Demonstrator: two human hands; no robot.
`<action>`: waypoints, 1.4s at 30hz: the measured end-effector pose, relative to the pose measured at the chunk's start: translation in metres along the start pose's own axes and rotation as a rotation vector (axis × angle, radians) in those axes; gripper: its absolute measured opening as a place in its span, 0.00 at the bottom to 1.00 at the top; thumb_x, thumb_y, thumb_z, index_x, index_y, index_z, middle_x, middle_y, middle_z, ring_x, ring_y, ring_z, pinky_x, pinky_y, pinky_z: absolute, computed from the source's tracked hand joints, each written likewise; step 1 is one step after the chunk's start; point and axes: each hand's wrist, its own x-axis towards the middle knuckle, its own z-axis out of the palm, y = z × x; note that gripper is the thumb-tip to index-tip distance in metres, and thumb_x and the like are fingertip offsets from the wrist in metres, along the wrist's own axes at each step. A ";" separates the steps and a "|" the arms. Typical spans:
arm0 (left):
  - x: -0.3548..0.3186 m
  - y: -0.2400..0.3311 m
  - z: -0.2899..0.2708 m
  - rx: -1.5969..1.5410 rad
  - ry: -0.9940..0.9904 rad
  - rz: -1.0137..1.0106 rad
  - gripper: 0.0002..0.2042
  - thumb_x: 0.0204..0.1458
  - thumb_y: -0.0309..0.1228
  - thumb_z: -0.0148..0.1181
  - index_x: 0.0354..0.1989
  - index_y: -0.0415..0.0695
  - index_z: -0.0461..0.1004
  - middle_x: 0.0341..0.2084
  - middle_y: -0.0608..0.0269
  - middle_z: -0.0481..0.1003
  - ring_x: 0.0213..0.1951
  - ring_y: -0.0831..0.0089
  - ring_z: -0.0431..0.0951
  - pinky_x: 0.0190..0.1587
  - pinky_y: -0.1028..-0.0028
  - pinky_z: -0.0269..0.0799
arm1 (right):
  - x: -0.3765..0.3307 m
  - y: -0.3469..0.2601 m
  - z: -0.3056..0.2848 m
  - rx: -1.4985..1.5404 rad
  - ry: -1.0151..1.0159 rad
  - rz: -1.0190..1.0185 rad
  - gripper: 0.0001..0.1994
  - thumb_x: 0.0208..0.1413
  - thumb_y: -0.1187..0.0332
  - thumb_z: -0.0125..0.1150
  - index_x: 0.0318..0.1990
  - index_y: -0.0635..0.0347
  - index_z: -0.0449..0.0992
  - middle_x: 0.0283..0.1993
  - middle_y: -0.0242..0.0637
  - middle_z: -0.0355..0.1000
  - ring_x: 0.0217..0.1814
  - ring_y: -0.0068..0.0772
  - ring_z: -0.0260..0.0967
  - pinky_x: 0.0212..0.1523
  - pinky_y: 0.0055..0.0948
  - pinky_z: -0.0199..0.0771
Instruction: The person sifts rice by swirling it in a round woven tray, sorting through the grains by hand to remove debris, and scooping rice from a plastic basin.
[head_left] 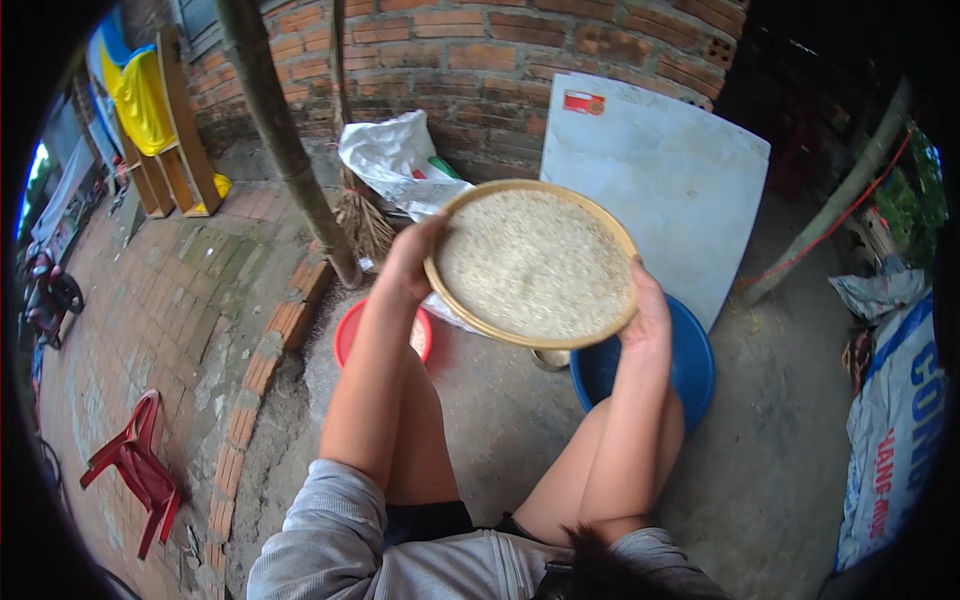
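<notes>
The person's grey sleeves (330, 540) and bare knees fill the lower edge, nearest the camera, and both forearms rise from there to a round woven tray (480, 325) heaped with pale rice (535, 262). The tray is the landmark for everything else. It is held up in the air above the concrete floor (490, 420), roughly level, in the middle of the view.

The left hand (408, 262) clasps the tray's left rim, fingers curled over the edge. The right hand (648, 315) grips the tray's lower right rim, thumb on top and fingers hidden beneath. Both hands are clenched on the tray.

Directly under the tray's right side sits a blue basin (690, 365) on the floor, partly covered by the tray and the right hand. Under the tray's left side lies a red basin (350, 335) with some pale grain in it, mostly hidden by the left forearm.

Behind the tray, a white board (680, 180) leans against the brick wall (480, 60). To the tray's upper left, a crumpled white sack (390, 155) lies by a slanted wooden pole (285, 140). Far to the tray's lower left, a red plastic chair (135, 470) lies tipped on the brick paving. Well to the right of the tray stands a printed blue-and-white sack (895, 430).
</notes>
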 end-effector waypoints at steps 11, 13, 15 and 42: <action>-0.079 0.056 -0.043 0.077 0.321 0.129 0.14 0.55 0.33 0.43 0.42 0.33 0.64 0.29 0.48 0.72 0.28 0.63 0.77 0.35 0.64 0.78 | -0.022 0.055 0.064 -0.025 -0.080 0.101 0.19 0.56 0.66 0.47 0.51 0.68 0.64 0.48 0.46 0.67 0.49 0.40 0.66 0.52 0.36 0.65; -0.074 0.025 -0.018 0.099 0.311 0.208 0.11 0.55 0.31 0.44 0.44 0.41 0.65 0.31 0.59 0.70 0.32 0.72 0.72 0.38 0.72 0.72 | 0.008 0.030 0.028 0.064 -0.265 0.281 0.20 0.57 0.64 0.43 0.52 0.69 0.63 0.50 0.49 0.67 0.49 0.42 0.67 0.51 0.36 0.67; -0.077 0.001 0.005 0.040 0.227 0.258 0.11 0.55 0.30 0.44 0.44 0.43 0.66 0.33 0.61 0.70 0.36 0.74 0.71 0.41 0.72 0.70 | 0.006 0.012 0.018 0.099 -0.293 0.364 0.19 0.57 0.66 0.42 0.52 0.69 0.63 0.49 0.48 0.67 0.49 0.42 0.67 0.50 0.36 0.67; -0.031 -0.017 0.019 0.003 0.000 -0.105 0.15 0.56 0.32 0.41 0.44 0.32 0.64 0.34 0.49 0.72 0.35 0.61 0.76 0.41 0.64 0.73 | -0.070 -0.010 0.014 0.017 0.195 -0.295 0.17 0.55 0.72 0.43 0.51 0.69 0.64 0.48 0.48 0.66 0.50 0.40 0.65 0.52 0.35 0.63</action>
